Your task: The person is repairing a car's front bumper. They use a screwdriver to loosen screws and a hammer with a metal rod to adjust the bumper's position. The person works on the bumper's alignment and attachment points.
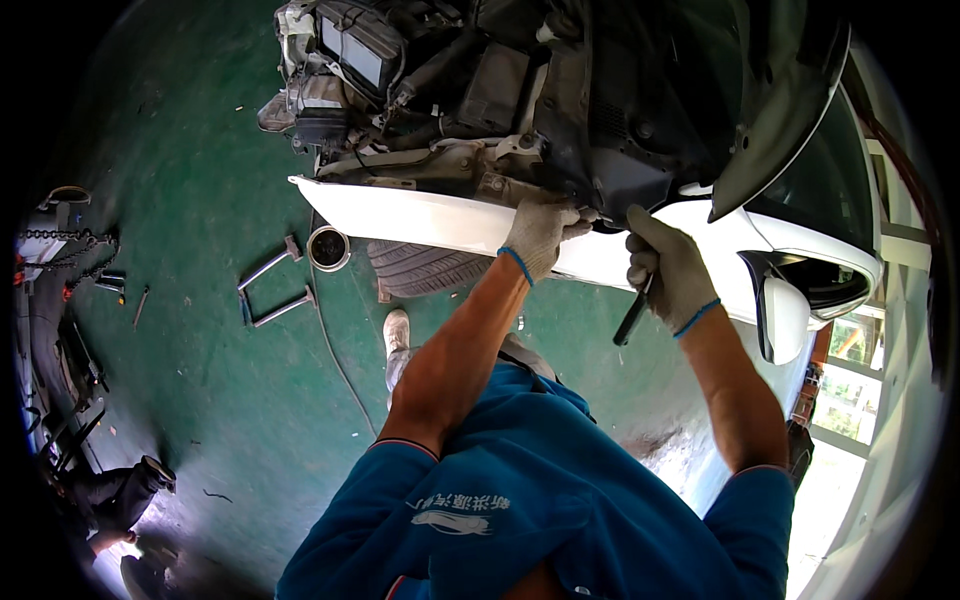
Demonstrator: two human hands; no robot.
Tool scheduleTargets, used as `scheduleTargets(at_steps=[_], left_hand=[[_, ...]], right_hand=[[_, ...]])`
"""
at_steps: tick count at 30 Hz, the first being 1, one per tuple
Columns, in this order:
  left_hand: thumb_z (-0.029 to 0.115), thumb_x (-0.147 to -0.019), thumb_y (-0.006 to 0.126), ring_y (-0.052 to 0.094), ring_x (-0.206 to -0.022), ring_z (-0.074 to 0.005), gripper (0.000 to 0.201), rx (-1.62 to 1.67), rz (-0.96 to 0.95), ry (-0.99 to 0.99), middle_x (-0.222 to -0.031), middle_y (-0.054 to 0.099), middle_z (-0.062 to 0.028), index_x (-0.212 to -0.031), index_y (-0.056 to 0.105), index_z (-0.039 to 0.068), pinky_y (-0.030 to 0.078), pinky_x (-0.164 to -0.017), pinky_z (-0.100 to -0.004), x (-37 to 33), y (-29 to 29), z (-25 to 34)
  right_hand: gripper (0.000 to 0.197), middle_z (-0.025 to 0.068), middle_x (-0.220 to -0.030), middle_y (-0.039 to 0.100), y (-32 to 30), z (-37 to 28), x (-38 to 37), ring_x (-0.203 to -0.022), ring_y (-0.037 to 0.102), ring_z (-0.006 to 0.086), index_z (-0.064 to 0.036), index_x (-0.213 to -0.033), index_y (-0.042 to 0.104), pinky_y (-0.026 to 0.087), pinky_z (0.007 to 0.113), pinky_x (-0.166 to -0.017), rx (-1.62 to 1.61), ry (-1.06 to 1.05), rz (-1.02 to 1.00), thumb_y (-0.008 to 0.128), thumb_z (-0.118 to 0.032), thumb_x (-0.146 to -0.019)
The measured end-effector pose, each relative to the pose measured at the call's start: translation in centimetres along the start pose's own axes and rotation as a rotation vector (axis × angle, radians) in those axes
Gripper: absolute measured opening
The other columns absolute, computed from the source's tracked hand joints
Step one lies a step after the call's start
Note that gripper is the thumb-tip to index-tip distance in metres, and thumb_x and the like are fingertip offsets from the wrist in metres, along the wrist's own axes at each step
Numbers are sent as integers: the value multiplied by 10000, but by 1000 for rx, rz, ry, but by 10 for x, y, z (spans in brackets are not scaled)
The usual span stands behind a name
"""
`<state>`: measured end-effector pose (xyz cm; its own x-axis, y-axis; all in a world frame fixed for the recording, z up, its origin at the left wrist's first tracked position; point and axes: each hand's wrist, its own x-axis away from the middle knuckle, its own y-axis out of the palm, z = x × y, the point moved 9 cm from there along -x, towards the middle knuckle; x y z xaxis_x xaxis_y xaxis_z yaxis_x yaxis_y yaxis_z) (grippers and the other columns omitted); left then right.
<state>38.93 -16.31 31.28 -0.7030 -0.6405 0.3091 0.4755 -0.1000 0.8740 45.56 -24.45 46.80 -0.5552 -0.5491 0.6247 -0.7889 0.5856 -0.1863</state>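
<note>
The blue shirt [520, 470] carries white lettering [460, 501] and one white car-shaped emblem [452, 522]. Two pale knit gloves [690, 285] have blue cuffs [698, 318]. The right hand [672, 262] is closed around one slim dark handle [630, 322], beside the white car body; the left hand [543, 238] curls at the smooth white fender's [410, 212] upper edge, its exact grip impossible to tell. Nearby are one grooved rubber tyre [420, 270], one round tin [329, 249] and two metal hammers [268, 266].
</note>
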Motion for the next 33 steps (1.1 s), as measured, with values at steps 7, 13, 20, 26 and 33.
scheduleTargets(at_steps=[7, 13, 20, 26, 33], left_hand=[[-105, -886, 519, 754, -988, -248, 360, -127, -70, 39, -1156, 719, -193, -1224, 643, -105, 666, -834, -317, -2, -1, 1], [-119, -848, 477, 756, -968, -253, 432, -115, -65, 20, -1172, 711, -213, -1257, 617, -126, 665, -820, -318, 2, 1, 2], [-99, -824, 506, 760, -939, -277, 431, -175, -73, 44, -1138, 713, -221, -1242, 608, -130, 663, -820, -340, 3, -1, 3], [-113, -804, 490, 760, -926, -277, 471, -97, -87, 24, -1210, 676, -231, -1273, 532, -106, 664, -842, -366, 1, -3, -4], [-132, -806, 460, 751, -940, -249, 475, -47, -173, 22, -1222, 676, -201, -1267, 543, -53, 664, -829, -356, 2, 3, -3]], right_hand=[[414, 120, -885, 722, 17, -51, 16, -698, 682, 204, -23, -1211, 668, 555, 363, -638, 1718, -708, -85, 787, -230, -873], [324, 56, -801, 639, 6, -41, 4, -612, 587, 148, -19, -1145, 680, 475, 314, -512, 949, -142, -35, 767, -230, -915], [338, 25, -848, 626, 2, -21, 13, -602, 500, 44, 15, -1190, 650, 469, 210, -516, 491, -93, 7, 734, -187, -933], [385, 137, -840, 733, 25, -50, 12, -737, 737, 315, -129, -1266, 610, 563, 458, -654, 2120, -610, -173, 729, -267, -927], [252, -11, -719, 547, -6, -4, 4, -516, 428, 90, -63, -854, 619, 371, 278, -488, 224, -21, 54, 748, -261, -942]])
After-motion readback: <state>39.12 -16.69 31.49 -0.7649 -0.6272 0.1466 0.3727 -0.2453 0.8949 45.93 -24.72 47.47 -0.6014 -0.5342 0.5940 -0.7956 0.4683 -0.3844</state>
